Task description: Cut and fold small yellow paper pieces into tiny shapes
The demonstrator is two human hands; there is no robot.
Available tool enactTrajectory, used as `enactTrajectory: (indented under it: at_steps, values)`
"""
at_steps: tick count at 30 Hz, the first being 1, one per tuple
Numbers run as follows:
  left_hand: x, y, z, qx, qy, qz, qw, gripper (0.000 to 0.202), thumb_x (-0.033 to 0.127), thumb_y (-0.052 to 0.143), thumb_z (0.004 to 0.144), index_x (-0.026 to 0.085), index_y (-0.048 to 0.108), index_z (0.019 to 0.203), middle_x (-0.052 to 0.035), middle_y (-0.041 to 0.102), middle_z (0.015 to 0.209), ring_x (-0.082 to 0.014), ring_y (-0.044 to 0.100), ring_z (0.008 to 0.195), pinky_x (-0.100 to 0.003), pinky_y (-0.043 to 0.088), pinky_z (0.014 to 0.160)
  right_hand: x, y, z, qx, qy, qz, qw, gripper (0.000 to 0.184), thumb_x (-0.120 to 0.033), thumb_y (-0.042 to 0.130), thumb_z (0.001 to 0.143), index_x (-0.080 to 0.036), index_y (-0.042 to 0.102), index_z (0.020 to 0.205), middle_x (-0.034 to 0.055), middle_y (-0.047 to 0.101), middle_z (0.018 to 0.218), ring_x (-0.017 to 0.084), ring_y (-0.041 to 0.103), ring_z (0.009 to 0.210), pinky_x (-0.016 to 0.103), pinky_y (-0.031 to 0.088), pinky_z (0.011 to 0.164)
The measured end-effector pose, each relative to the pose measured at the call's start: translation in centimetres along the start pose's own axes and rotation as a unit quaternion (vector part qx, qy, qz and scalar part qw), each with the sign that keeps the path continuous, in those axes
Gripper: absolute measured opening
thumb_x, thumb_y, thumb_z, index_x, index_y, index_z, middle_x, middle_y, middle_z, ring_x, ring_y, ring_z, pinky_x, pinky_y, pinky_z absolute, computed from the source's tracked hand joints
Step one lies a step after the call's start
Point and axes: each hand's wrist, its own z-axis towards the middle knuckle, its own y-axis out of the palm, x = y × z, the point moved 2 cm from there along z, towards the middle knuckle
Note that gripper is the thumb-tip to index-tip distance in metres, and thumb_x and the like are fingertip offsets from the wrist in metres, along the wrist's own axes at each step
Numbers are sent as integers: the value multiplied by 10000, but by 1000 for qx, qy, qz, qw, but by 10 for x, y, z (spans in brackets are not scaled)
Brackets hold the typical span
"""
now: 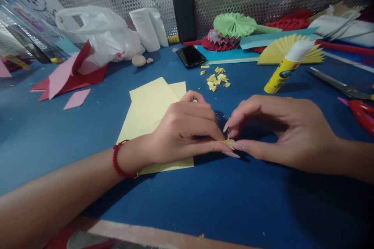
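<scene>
Between the fingertips of my left hand (189, 124) and my right hand (289, 132) is a small piece of yellow paper (229, 143). Both hands pinch it just above the blue tabletop, and fingers cover most of it. A red cord bracelet (117, 159) circles my left wrist. Beneath my left hand and wrist lie pale yellow paper sheets (154, 101), partly hidden. Beyond my fingers sits a little heap of yellow paper bits (216, 79). A yellow glue stick (280, 72) with a white cap stands behind my right hand.
Scissors (336, 81) and a red-handled tool (362, 114) lie at right. Folded paper fans (235, 25) and a phone (191, 56) are at the back, with another phone (184, 11) upright. Pink paper (64, 70) and a white plastic bag (102, 31) are at left.
</scene>
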Motion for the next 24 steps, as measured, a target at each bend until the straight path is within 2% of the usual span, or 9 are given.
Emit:
enactTrajectory:
  at_steps: [4, 10, 15, 19, 22, 24]
  values:
    - [1, 0, 1, 13, -22, -3, 1000, 267, 408, 868, 922, 227, 724, 789, 32, 806, 758, -140, 708, 655, -389, 430, 809, 0, -1, -2, 34, -19, -36, 999, 188, -169, 849, 874, -271, 706, 942, -49, 811, 872, 140, 784, 761, 228, 663, 764]
    - [1, 3, 3, 6, -90, -16, 996, 180, 228, 697, 945, 235, 722, 767, 41, 783, 712, -129, 681, 629, -381, 438, 805, -1, -1, -10, 75, -14, -151, 986, 174, -286, 852, 905, -337, 708, 988, -57, 798, 911, 187, 781, 787, 331, 657, 753]
    - [-2, 0, 2, 7, -114, -63, 991, 108, 189, 697, 888, 232, 754, 807, 26, 806, 757, -136, 702, 657, -362, 477, 819, 0, -2, -14, 102, -13, -193, 976, 169, -370, 856, 914, -357, 708, 994, -45, 786, 930, 203, 760, 797, 357, 636, 758]
    - [-5, -1, 3, 13, -144, -121, 982, 138, 195, 704, 914, 214, 777, 797, 3, 801, 741, -136, 680, 639, -326, 517, 744, -5, -3, -10, 81, -36, -172, 981, 116, -285, 766, 969, -345, 667, 965, -45, 783, 946, 203, 757, 847, 373, 614, 799]
    - [-8, -1, 3, 45, -197, -184, 962, 183, 156, 702, 923, 203, 789, 769, -5, 796, 734, -136, 680, 656, -282, 531, 671, -10, -3, -8, 91, -72, -171, 978, 179, -175, 696, 962, -341, 629, 975, -33, 762, 983, 207, 733, 901, 394, 580, 837]
    - [-9, -1, 2, 74, -226, -226, 945, 185, 144, 718, 914, 195, 797, 755, -7, 792, 724, -135, 685, 654, -262, 530, 629, -12, -3, -8, 105, -86, -191, 972, 187, -163, 683, 962, -341, 635, 988, -11, 754, 1016, 221, 719, 936, 410, 567, 859]
